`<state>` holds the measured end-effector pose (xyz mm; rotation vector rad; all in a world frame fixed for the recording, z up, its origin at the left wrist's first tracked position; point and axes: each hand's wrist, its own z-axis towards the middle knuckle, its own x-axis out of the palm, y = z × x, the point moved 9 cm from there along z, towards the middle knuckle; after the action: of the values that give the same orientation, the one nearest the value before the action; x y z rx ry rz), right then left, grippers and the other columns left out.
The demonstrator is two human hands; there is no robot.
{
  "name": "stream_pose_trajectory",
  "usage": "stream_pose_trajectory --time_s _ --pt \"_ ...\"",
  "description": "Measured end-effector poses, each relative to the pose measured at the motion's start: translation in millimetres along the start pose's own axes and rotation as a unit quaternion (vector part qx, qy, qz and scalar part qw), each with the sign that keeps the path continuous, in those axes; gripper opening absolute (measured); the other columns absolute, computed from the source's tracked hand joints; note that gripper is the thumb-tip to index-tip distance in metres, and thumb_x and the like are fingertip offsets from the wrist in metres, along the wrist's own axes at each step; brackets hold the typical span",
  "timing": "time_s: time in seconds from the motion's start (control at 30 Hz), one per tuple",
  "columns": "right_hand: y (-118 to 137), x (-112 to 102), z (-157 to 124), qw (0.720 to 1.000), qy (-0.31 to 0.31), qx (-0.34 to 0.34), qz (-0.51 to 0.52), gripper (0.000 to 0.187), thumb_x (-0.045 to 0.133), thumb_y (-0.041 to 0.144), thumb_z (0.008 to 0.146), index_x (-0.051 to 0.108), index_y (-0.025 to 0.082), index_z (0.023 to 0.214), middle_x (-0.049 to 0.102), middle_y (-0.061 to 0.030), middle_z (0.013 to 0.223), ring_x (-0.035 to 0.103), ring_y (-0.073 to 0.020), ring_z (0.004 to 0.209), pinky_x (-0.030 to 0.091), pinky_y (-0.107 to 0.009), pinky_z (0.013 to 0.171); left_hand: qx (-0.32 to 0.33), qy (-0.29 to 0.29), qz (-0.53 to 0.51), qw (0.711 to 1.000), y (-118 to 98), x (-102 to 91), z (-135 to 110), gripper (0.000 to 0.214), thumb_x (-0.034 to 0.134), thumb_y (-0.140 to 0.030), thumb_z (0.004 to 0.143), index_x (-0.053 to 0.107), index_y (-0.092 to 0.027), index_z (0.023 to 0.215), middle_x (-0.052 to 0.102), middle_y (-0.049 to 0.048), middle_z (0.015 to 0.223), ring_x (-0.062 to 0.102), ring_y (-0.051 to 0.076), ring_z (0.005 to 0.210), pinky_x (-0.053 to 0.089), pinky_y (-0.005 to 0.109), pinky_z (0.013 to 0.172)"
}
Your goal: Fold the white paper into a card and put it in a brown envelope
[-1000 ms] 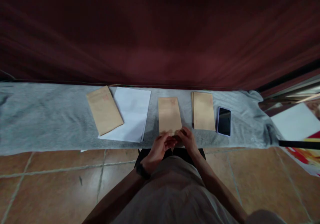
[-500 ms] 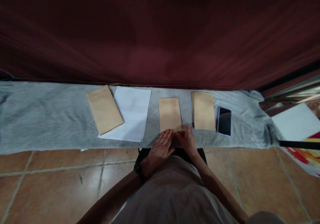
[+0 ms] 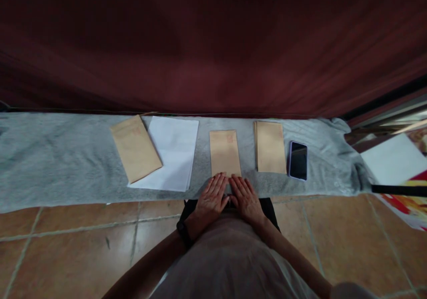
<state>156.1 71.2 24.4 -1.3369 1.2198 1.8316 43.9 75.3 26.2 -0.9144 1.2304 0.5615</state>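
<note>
A brown paper envelope [image 3: 224,151] with small red print lies in front of me on the grey cloth. Across its near end, my left hand [image 3: 211,197] rests flat with fingers stretched out. Beside it, my right hand [image 3: 246,197] also lies flat, its fingertips on the same near edge. The near end of the envelope is hidden under both hands. To the right sits a stack of brown envelopes [image 3: 271,148]. Another brown envelope [image 3: 136,149] lies tilted at the left, partly over white paper sheets [image 3: 175,152].
A phone [image 3: 298,160] in a pale purple case lies right of the stack. The grey cloth [image 3: 66,157] covers a narrow surface, with a dark red curtain [image 3: 207,68] behind it. White and printed sheets [image 3: 393,157] stand at the far right, above the tiled floor.
My right hand has turned from a pinch at the envelope's near right corner to lying flat on its near edge. My left hand stays flat there. The view has shifted slightly.
</note>
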Motion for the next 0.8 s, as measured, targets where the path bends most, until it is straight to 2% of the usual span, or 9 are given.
stream_pose_trajectory --time_s 0.1,0.17,0.4,0.5,0.7,0.8 --pt "0 3 -2 1.000 -0.002 0.003 -0.014 0.064 0.045 0.033 0.106 0.021 0.017 0.163 0.037 -0.0115 0.163 0.035 -0.0258 0.151 0.027 -0.051 0.125 -0.022 -0.001 0.011 1.000 8 -1.8 5 0.063 0.036 -0.032 0.104 0.024 -0.008 0.161 0.028 0.0147 0.167 0.021 0.027 0.156 0.021 0.047 0.128" --pt "0 4 -2 1.000 -0.006 0.000 -0.017 0.063 0.044 0.034 0.106 0.022 0.018 0.163 0.036 -0.0107 0.164 0.035 -0.0254 0.151 0.027 -0.050 0.126 -0.036 0.002 0.013 0.999 14 -2.3 19 0.064 0.036 -0.036 0.105 0.025 -0.008 0.161 0.029 0.0154 0.166 0.021 0.027 0.156 0.022 0.047 0.128" --pt "-3 8 -2 0.999 -0.002 -0.002 -0.038 0.063 0.042 0.033 0.106 0.020 0.017 0.163 0.034 -0.0092 0.165 0.035 -0.0254 0.151 0.025 -0.049 0.126 -0.055 0.010 0.030 0.998 47 0.0 98 0.066 0.030 -0.045 0.106 0.029 -0.005 0.159 0.028 0.0159 0.166 0.018 0.026 0.157 0.019 0.045 0.128" --pt "-4 9 -3 0.999 0.003 0.000 -0.045 0.065 0.044 0.034 0.106 0.020 0.019 0.163 0.035 -0.0082 0.164 0.036 -0.0248 0.151 0.026 -0.048 0.126 -0.055 0.002 0.034 0.998 60 -2.2 122 0.069 0.028 -0.048 0.106 0.028 -0.004 0.159 0.026 0.0154 0.167 0.017 0.026 0.157 0.017 0.045 0.129" --pt "-3 8 -3 0.999 -0.002 0.005 -0.045 0.064 0.044 0.033 0.106 0.020 0.019 0.163 0.035 -0.0067 0.165 0.036 -0.0246 0.150 0.025 -0.048 0.126 -0.047 -0.005 0.032 0.998 65 -3.9 145 0.063 0.027 -0.047 0.106 0.031 -0.015 0.160 0.031 0.0070 0.167 0.020 0.027 0.157 0.014 0.050 0.129" --pt "-3 8 -3 0.999 -0.003 0.007 -0.046 0.064 0.044 0.032 0.105 0.020 0.019 0.163 0.035 -0.0070 0.164 0.036 -0.0248 0.150 0.026 -0.048 0.126 -0.037 -0.011 0.029 0.999 62 -2.0 150 0.063 0.028 -0.047 0.106 0.033 -0.012 0.159 0.030 0.0087 0.167 0.020 0.026 0.157 0.014 0.049 0.129"
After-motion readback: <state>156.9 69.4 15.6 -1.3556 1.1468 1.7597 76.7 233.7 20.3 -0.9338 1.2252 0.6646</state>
